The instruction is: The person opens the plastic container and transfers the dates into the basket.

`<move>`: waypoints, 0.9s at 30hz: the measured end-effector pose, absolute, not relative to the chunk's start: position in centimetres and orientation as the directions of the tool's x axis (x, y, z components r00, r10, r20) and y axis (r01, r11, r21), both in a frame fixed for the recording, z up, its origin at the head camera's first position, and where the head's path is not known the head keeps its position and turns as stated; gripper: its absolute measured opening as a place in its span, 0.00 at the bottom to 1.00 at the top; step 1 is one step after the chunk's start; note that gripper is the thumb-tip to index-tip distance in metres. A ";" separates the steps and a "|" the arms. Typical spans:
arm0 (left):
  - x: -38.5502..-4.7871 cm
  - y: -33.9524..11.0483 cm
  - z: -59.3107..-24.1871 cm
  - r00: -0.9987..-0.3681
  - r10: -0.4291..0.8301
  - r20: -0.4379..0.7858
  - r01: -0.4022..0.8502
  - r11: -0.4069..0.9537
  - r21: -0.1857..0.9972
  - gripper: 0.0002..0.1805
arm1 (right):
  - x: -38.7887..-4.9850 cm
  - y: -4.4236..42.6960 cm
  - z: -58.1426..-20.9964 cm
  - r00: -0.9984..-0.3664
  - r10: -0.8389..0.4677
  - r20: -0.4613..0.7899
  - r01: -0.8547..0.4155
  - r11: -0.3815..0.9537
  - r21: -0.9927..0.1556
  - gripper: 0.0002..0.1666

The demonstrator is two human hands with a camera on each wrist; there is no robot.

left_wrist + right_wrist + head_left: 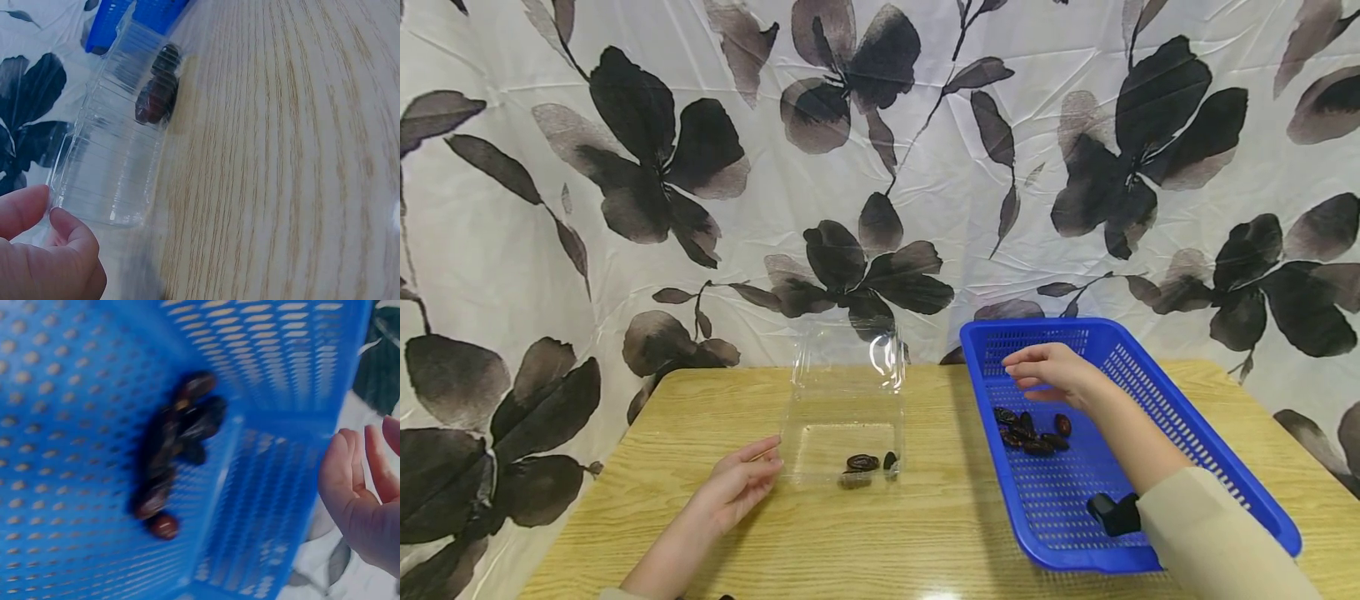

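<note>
A clear plastic hinged box (pixel 827 446) stands on the table with its lid raised. A few dark brown dates (pixel 862 462) lie near its front right corner. At the box's left side, my left hand (pixel 733 487) pinches the edge between thumb and finger, as the left wrist view shows. My right hand (pixel 1056 375) hovers over the far part of a blue basket (pixel 1052 504), its fingers loosely bent with nothing between them. Below it, several dates (pixel 162 444) form a cluster on the perforated basket floor, close to one side wall.
The wood-grain table (pixel 925 525) bears both containers, with the basket to the right of the box. A floral cloth (pixel 970 192) hangs behind the table. A black object (pixel 1112 514) shows by the right sleeve, over the near end of the basket.
</note>
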State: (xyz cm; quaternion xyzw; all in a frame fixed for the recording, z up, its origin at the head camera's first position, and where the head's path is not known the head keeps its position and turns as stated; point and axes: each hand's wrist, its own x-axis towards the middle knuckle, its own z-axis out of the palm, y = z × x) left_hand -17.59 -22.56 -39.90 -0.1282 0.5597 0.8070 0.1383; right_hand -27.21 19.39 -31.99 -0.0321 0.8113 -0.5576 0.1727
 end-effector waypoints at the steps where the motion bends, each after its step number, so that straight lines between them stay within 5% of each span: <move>1: -17.6 -22.6 -39.9 -0.929 0.078 -0.361 -0.366 -0.334 0.869 0.35 | -27.2 19.0 -31.6 -0.936 -0.257 -0.240 0.132 0.375 -0.917 0.25; 15: -17.7 -22.6 -40.2 -0.932 0.063 -0.356 -0.357 -0.325 0.876 0.36 | -27.2 12.2 -28.4 -0.873 -0.431 -0.228 0.067 0.358 -0.931 0.23; 27: -17.7 -22.5 -40.2 -0.931 0.052 -0.361 -0.359 -0.307 0.881 0.35 | -27.1 6.4 -29.5 -0.815 -0.511 -0.274 0.046 0.414 -0.909 0.19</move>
